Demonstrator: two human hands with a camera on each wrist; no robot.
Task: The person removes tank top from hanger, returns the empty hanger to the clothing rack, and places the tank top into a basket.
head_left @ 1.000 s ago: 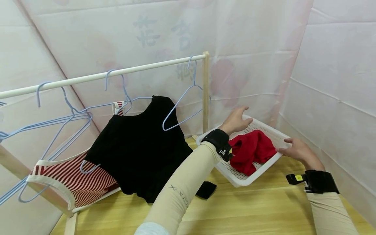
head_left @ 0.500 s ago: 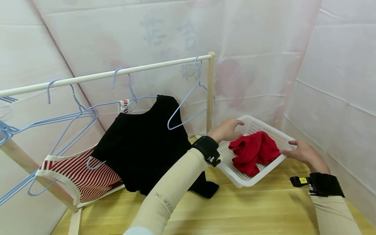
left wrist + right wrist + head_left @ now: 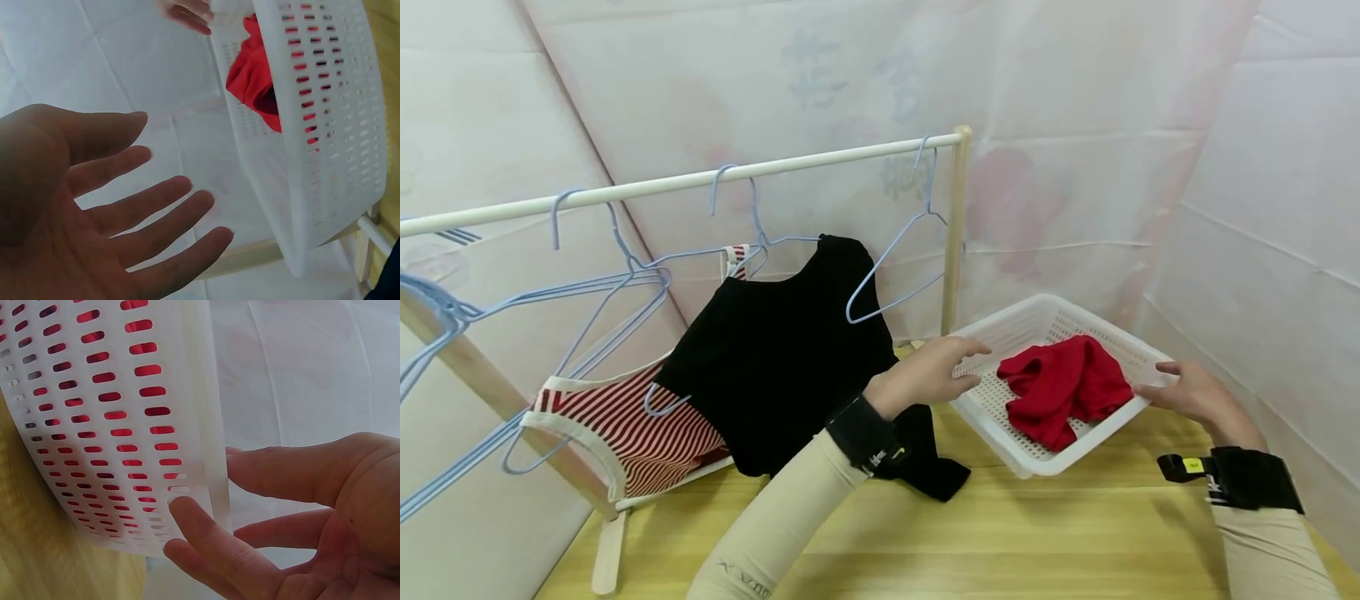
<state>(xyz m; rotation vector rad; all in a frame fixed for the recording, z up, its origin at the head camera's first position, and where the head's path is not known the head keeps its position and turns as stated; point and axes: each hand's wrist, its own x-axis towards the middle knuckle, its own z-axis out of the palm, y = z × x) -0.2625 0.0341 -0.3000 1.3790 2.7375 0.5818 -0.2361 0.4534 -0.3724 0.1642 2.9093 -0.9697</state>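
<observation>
"Where's the white plastic basket [image 3: 1093, 438]?"
"Four o'clock in the head view, red garment [image 3: 1067, 392] inside."
"What's gripping it?"
"Right hand [image 3: 1202, 396], at its three o'clock, pinching the rim [image 3: 215, 425]. Left hand [image 3: 928, 371], at nine, is released, fingers spread, just beside."

Basket [image 3: 1017, 327]: smooth plastic
Garment [image 3: 1066, 390] in basket: matt cloth
Tabletop [image 3: 1015, 533] under basket: wood-grained, slight sheen
Post [image 3: 956, 233] left of basket: matt wood
</observation>
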